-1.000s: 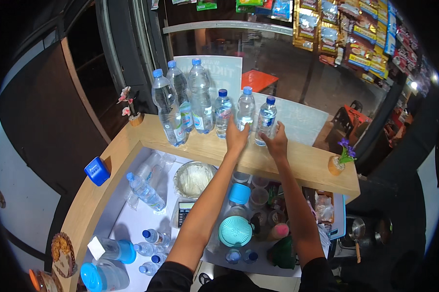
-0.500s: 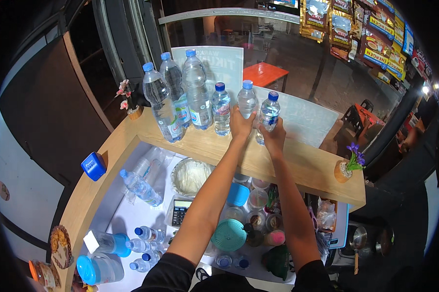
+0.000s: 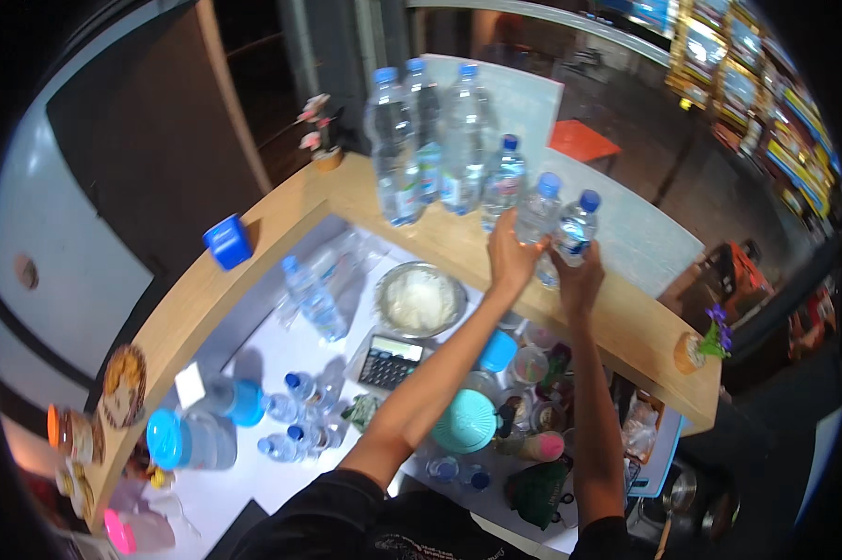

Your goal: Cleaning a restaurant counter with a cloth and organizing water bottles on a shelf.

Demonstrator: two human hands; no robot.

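Note:
My left hand is closed around a small clear water bottle with a light blue cap. Beside it, my right hand grips another small bottle, this one with a dark blue cap. Both bottles are upright, close together over the wooden ledge; whether their bases touch it I cannot tell. Left of them stands a third small bottle with a dark blue cap. Beyond that, large bottles with light blue caps form a group.
Flower pots and a blue box stand on the ledge. Below are a metal bowl, a calculator, a lying large bottle, several small bottles, lidded jugs and a turquoise lid.
The view has turned, shifting the scene to the right. Both held bottles have come nearer to me compared with the small bottle standing beside them. My hands keep their grip.

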